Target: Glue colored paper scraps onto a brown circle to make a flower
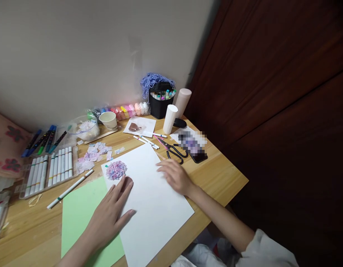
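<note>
A large white sheet of paper [149,207] lies partly over a green sheet [79,211] on the wooden table. Near its upper left sits a round cluster of crumpled pink, purple and blue paper bits [116,170]. My left hand [111,211] rests with fingers stretched across both sheets, its fingertips just below the cluster. Over the right edge of the white sheet is my right hand [174,176], fingers loosely extended and slightly blurred, with nothing seen in them. Just beyond it lie black-handled scissors [175,151].
Torn paper pieces [95,154] lie left of the sheet, near a marker case [49,170] and a loose marker [69,189]. Behind stand a clear bowl [85,129], a paper cup [108,120], a black marker holder [158,105] and a white cylinder [170,119]. A phone [198,155] lies right.
</note>
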Tool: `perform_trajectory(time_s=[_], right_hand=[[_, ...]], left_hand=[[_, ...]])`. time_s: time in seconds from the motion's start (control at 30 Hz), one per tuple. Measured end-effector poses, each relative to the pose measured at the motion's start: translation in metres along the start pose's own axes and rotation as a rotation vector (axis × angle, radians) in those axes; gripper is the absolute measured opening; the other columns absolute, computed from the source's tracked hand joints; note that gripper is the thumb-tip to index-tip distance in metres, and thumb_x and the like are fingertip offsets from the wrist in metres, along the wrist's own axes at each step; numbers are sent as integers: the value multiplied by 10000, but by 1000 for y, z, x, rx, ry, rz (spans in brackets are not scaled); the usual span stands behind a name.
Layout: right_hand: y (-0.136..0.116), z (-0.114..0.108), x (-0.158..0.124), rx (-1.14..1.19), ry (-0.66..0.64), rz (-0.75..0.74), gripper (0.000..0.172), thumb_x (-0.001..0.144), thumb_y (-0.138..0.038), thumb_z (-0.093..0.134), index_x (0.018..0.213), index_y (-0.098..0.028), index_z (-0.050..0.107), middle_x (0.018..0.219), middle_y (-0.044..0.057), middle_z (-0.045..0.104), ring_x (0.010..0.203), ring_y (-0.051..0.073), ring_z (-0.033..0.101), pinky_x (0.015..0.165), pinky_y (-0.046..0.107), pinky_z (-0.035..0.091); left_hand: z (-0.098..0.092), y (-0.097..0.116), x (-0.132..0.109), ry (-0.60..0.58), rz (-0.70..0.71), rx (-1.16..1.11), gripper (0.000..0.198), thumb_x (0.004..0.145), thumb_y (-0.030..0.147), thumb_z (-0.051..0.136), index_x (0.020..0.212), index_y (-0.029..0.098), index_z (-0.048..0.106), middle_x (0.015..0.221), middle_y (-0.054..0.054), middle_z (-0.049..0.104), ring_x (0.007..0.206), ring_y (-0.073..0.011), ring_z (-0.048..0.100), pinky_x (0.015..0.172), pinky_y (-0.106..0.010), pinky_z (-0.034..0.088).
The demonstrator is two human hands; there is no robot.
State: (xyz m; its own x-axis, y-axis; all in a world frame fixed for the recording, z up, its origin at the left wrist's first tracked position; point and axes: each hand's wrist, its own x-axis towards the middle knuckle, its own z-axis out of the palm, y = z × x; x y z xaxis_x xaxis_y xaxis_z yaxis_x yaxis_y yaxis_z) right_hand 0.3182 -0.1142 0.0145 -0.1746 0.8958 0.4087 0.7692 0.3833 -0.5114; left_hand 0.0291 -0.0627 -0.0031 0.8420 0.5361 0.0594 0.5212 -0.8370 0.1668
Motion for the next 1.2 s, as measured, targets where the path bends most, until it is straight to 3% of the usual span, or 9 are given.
perform_trajectory(time_s=[0.1, 0.27, 0.43, 0.63, 0.8, 0.93, 1.2], right_hand=[[-24, 23, 21, 71, -251, -130, 300, 919, -225, 411, 1183, -196, 549, 1224, 68, 610, 1181, 191, 493, 1022, 379, 414], [-40, 48, 37, 202, -374, -148, 443, 906, -172, 419, 1348, -181, 392, 1324, 88, 537, 1263, 174, 442, 1063, 369, 390], [-38, 51, 33, 268, -375, -162, 484, 890, -105, 389, 1367, -184, 357, 1398, 81, 480, 1303, 148, 415, 1094, 376, 373], [-30, 59, 23, 205, -304, -100, 442, 868, -44, 343, 1255, -185, 502, 1259, 88, 598, 1252, 175, 485, 1043, 393, 445], [-29, 62, 22, 258, -252, -85, 454, 886, -53, 327, 1288, -216, 462, 1278, 71, 584, 1260, 176, 473, 1045, 410, 445], [-33, 63, 26, 209, -338, -23, 438, 929, -132, 327, 1351, -229, 392, 1358, 82, 506, 1314, 200, 408, 1069, 452, 409], [-31, 63, 29, 231, -405, -8, 389, 939, -189, 372, 1326, -226, 360, 1361, 90, 486, 1339, 203, 362, 1085, 473, 367]], left_hand=[[0, 1, -1, -15, 13, 0, 747, 895, 507, 416, 1493, 227, 66, 1530, -77, 210, 1394, -270, 256, 1121, -459, 275], [3, 2, -4, 12, 28, 1, 774, 897, 519, 398, 1493, 181, 37, 1525, -107, 224, 1397, -274, 245, 1134, -476, 226], [1, 6, -9, 63, -8, -11, 720, 916, 485, 377, 1493, 183, 69, 1526, -110, 230, 1393, -264, 260, 1138, -448, 225], [-7, 11, -16, 10, -1, -84, 663, 938, 443, 343, 1491, 182, 87, 1513, -87, 274, 1398, -232, 253, 1142, -432, 239], [-2, 13, -18, 156, -185, -135, 578, 936, 332, 379, 1465, 163, 217, 1448, -118, 402, 1314, -233, 400, 1078, -417, 366], [1, 17, -16, 204, -275, -180, 520, 929, 283, 385, 1426, 157, 297, 1407, -118, 455, 1279, -235, 436, 1052, -421, 408], [4, 22, -20, 183, -231, -131, 540, 926, 295, 390, 1423, 112, 283, 1446, -139, 398, 1336, -237, 365, 1083, -416, 378]])
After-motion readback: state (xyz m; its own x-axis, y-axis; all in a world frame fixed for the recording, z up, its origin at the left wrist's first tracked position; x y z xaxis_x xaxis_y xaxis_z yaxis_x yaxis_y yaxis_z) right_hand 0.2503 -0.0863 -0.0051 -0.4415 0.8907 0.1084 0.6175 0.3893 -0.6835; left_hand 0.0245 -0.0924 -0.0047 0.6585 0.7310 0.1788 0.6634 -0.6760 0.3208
